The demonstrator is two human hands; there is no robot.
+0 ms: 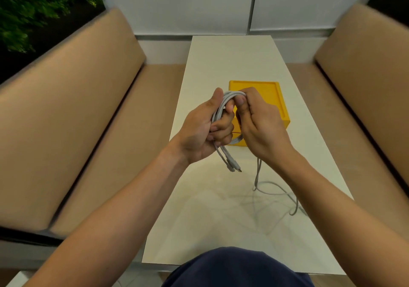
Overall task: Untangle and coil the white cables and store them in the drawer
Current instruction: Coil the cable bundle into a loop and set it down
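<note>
My left hand grips a coil of white cable held above the white table. Two plug ends hang below that hand. At the top of the coil, my right hand pinches the loops. A loose length of the white cable drops from under my right hand and trails over the table toward the right edge. Behind my hands sits the yellow drawer box, its front mostly hidden, so I cannot tell whether the drawer is open.
Tan upholstered benches run along both sides of the narrow table, the left bench and the right bench. A white wall panel closes the far end. Green plants stand at the upper left.
</note>
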